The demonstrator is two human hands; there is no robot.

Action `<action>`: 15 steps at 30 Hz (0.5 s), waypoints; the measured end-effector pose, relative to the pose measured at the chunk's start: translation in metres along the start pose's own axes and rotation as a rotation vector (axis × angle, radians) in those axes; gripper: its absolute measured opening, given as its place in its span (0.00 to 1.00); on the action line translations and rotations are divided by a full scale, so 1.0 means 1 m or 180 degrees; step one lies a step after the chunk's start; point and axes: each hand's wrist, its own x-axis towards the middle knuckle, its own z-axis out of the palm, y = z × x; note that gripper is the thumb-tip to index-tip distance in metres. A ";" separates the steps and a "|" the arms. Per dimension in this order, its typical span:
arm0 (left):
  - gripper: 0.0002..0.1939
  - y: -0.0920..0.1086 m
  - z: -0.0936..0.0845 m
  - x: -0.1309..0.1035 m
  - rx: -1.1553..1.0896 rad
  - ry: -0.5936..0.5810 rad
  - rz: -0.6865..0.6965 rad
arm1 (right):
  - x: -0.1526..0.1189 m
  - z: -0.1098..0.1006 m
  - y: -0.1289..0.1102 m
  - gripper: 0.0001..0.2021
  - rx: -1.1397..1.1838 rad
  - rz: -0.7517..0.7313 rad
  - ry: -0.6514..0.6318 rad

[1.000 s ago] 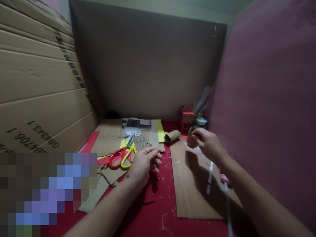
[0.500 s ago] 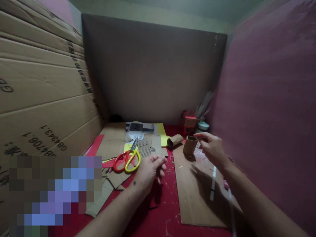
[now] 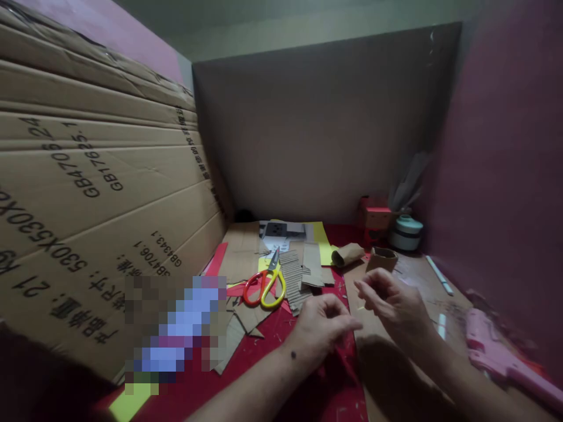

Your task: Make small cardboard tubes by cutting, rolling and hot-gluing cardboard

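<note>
Red tabletop (image 3: 281, 337), cardbd sheet (image 3: 369, 331); grey panel (image 3: 325, 135) behind. L hand (image 3: 323, 322), R hand (image 3: 398, 305): fingers curled (grip unclear).

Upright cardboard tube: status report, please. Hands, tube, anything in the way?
Left hand and right hand close together, any grip unclear. Upright cardboard tube standing just beyond right hand. In the way: right hand, hiding the tube's base.

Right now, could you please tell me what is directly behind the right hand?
Behind the right hand, the upper part of an open-topped cardboard tube shows; its base is covered by the hand.
</note>
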 end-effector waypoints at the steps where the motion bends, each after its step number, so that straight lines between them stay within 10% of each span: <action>1: 0.10 -0.002 0.001 0.000 0.0031 -0.0025 -0.0041 | -0.002 0.001 0.004 0.12 -0.0057 0.0006 0.0031; 9: 0.16 -0.005 0.002 0.001 0.0273 -0.0019 -0.0233 | -0.005 0.003 0.009 0.14 -0.0168 0.0300 0.0256; 15: 0.11 0.049 -0.069 0.034 0.2477 0.1227 0.0059 | -0.005 0.005 0.014 0.15 -0.0033 0.0396 0.0133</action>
